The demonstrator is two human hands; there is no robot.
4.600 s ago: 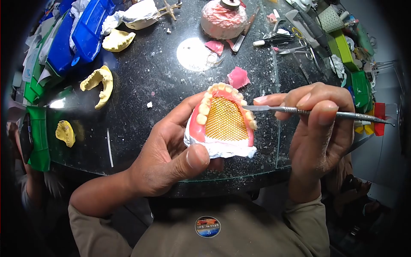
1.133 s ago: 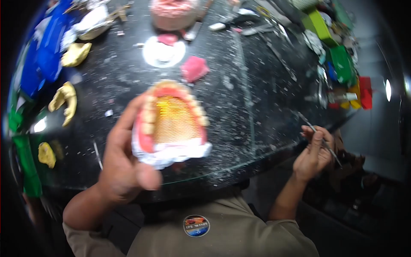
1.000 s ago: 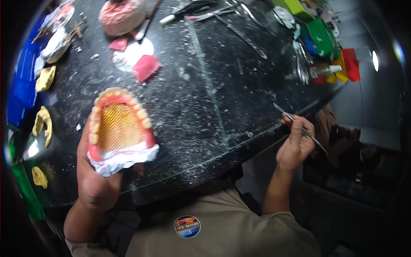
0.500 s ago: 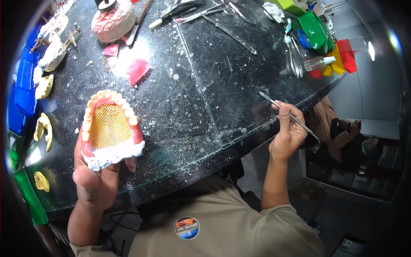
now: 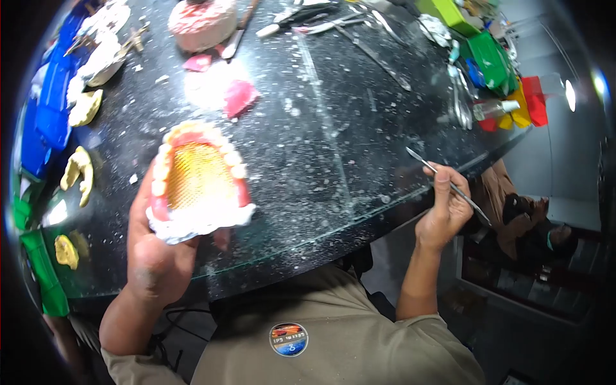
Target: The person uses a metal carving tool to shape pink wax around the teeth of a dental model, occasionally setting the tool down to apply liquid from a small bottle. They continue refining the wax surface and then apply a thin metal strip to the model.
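Note:
In my left hand rests a denture on a white plaster base, gripped from below and held up over the black tabletop. Its tooth row curves around a gold mesh plate, with pink wax or gum along the sides. Some of my left fingers are hidden behind it. My right hand pinches a thin metal dental spatula, well to the right of the denture. The tool's flat tip points up and left, touching nothing that I can see.
Pink wax pieces lie in a bright light patch beyond the denture. A plaster model, pliers and a long metal tool are farther back. Yellowish casts line the left. Coloured bins stand right; another person sits beyond.
The denture in my left hand has shifted right and slightly up in view, and looks brighter. The bench has slid right and up too, as the camera turned. Both grips stay the same.

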